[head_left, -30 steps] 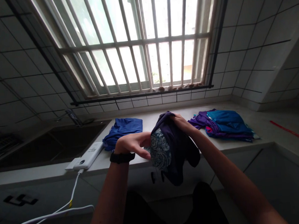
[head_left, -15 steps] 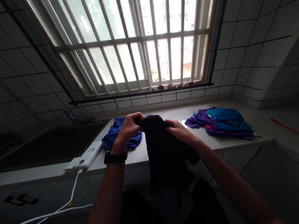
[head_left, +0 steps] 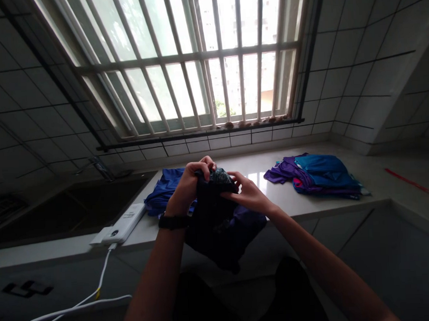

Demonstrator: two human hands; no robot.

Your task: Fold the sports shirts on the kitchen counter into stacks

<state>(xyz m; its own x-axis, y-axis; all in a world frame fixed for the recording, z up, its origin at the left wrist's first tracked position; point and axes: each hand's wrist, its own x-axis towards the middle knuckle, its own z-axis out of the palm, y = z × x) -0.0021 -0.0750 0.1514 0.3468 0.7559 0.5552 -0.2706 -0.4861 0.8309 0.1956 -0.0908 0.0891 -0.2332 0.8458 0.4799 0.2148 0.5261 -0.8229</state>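
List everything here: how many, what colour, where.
Garment: one, dark, between hands
Cloth heap: one, blue, left
Clothes pile: one, purple-teal, right
Device: one, white, beside sink
Cable: count unclear, white, lower left
Sink: one, dark, far left
Tap: one, grey, behind sink
Strip: one, red, far right
Counter: one, white, below window
Window: one, bright, top middle
Tiles: many, white, walls
Handles: two, black, lower left
Wristband: one, black, left wrist
Left hand: one, bare, on garment
Right hand: one, bare, on garment
Legs: two, black, bottom

Barred window (head_left: 195, 62), glowing with daylight — white-tiled walls (head_left: 355, 28), dark grout — pale countertop (head_left: 253, 157), dark sink (head_left: 69, 211) set in at left; cabinet fronts (head_left: 333, 235) stand below in shadow.
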